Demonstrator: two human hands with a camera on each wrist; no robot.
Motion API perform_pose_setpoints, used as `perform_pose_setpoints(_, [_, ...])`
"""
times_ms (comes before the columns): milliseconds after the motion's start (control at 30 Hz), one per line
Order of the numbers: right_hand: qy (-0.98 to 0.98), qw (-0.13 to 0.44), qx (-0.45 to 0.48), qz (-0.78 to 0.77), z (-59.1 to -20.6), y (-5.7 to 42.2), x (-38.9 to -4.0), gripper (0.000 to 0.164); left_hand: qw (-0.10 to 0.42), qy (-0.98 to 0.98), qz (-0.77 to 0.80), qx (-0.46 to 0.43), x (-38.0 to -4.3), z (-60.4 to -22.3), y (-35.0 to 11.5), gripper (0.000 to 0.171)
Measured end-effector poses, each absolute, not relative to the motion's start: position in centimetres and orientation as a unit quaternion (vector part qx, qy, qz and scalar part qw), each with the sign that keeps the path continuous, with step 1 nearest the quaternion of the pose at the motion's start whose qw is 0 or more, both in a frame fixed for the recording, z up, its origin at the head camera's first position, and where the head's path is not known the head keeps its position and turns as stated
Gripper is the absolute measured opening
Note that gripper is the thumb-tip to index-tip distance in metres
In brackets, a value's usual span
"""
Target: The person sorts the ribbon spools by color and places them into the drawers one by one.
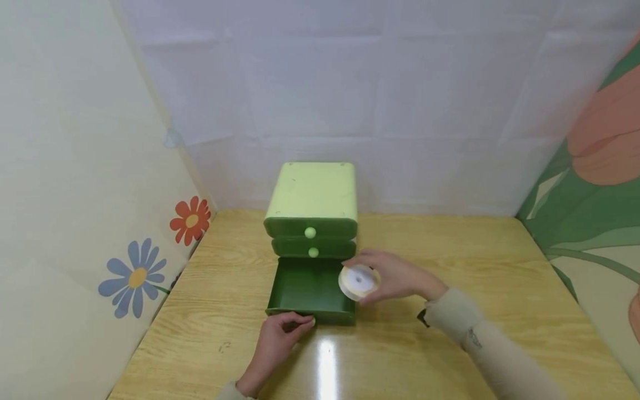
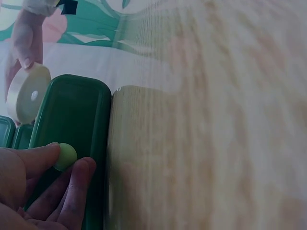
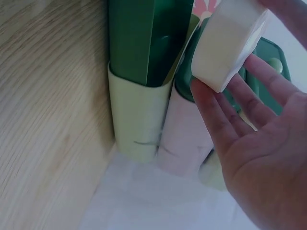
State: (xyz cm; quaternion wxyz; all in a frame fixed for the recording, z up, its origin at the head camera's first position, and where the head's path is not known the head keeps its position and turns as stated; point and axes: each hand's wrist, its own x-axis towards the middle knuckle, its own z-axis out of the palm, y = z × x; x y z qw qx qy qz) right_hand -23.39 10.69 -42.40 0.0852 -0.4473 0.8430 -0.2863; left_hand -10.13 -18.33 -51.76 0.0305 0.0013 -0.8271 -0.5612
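A small green drawer cabinet (image 1: 315, 191) stands at the table's far side, its bottom drawer (image 1: 312, 286) pulled out and bare inside. My left hand (image 1: 280, 336) pinches that drawer's round light-green knob (image 2: 67, 156) between thumb and fingers. Over the drawer's right edge, my right hand (image 1: 392, 275) grips a cream-white spool of ribbon (image 1: 359, 281) by its rim. The spool is tilted, and its flat side with a small central hole faces up in the head view. In the right wrist view the ribbon's wound edge (image 3: 225, 43) shows between thumb and fingers.
Two upper drawers (image 1: 310, 244) with round knobs are shut above the open one. The wooden table (image 1: 450, 244) extends on both sides. A white cloth backdrop (image 1: 310, 83) hangs behind, with flower-printed panels (image 1: 137, 278) at left and right.
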Motion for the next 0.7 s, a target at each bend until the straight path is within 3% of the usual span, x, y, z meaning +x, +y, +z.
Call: perform_pose_setpoints(700, [0.856,0.094,-0.436,-0.262,-42.9,6.1,-23.4,0.083,0.02,-0.826,-0.563,0.001,-10.2,-51.7,-18.4,0.008])
